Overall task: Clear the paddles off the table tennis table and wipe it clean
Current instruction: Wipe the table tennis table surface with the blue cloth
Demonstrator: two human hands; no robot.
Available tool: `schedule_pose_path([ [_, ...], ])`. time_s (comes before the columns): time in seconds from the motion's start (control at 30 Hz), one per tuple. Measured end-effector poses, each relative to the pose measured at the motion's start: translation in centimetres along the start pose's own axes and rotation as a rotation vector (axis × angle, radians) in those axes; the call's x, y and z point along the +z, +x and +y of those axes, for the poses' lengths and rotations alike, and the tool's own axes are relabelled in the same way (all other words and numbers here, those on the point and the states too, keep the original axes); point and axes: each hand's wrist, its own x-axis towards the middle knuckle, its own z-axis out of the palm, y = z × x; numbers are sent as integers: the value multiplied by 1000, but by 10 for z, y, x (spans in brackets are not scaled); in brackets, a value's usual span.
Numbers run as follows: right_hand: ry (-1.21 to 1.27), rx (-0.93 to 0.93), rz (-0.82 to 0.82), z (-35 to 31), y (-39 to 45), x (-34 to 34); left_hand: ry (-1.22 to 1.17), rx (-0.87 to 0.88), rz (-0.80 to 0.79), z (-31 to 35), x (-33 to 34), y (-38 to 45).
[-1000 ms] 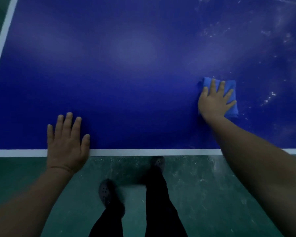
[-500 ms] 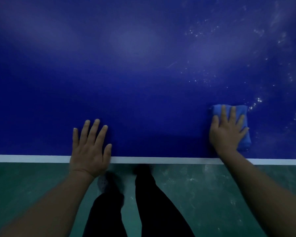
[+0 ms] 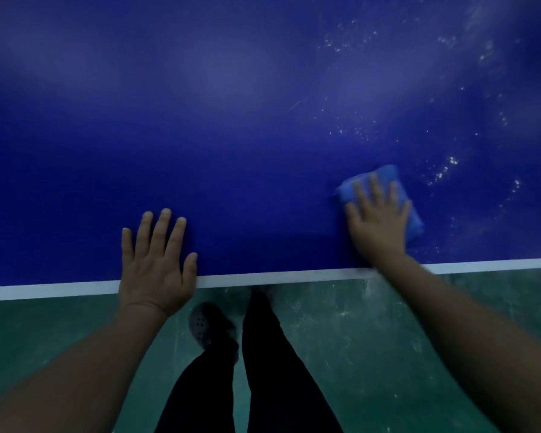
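Note:
The dark blue table tennis table (image 3: 231, 135) fills the upper part of the view, its white edge line (image 3: 278, 279) running across near me. My right hand (image 3: 378, 217) presses flat, fingers straight, on a folded blue cloth (image 3: 414, 220) near the table's edge at the right. My left hand (image 3: 155, 260) rests flat on the table at the edge, fingers spread, holding nothing. White specks and streaks (image 3: 444, 170) mark the surface beyond and right of the cloth. No paddle is in view.
Below the table edge lies a scuffed green floor (image 3: 372, 339). My dark trousers (image 3: 263, 370) and a grey perforated shoe (image 3: 200, 326) stand close to the table.
My right hand has drawn the cloth toward me, closer to the edge, and turned it slightly. The view has shifted right along the table; my left hand still lies flat at the edge.

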Motion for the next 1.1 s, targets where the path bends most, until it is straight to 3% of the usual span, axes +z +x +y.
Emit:
schedule_pose_path([
  [0.1, 108, 359, 12, 24, 20, -12, -3, 2, -13, 1, -1, 0],
  [0.17, 108, 360, 29, -6, 16, -7, -2, -1, -29, 3, -3, 1],
  [0.37, -66, -398, 4, -104, -6, 9, -85, -43, -32, 11, -16, 8],
  [0.5, -112, -775, -2, -99, 34, 2, -152, -10, 28, 24, -24, 39],
  [0.6, -115, -902, -5, -104, 77, -5, -182, -23, 40, 34, -31, 82],
  [0.8, -164, -951, -22, -123, 188, -30, -191, -49, 54, 54, -46, 198],
  [1.1, -106, -766, 19, -163, 371, -72, -127, -135, -18, 81, -45, 335],
])
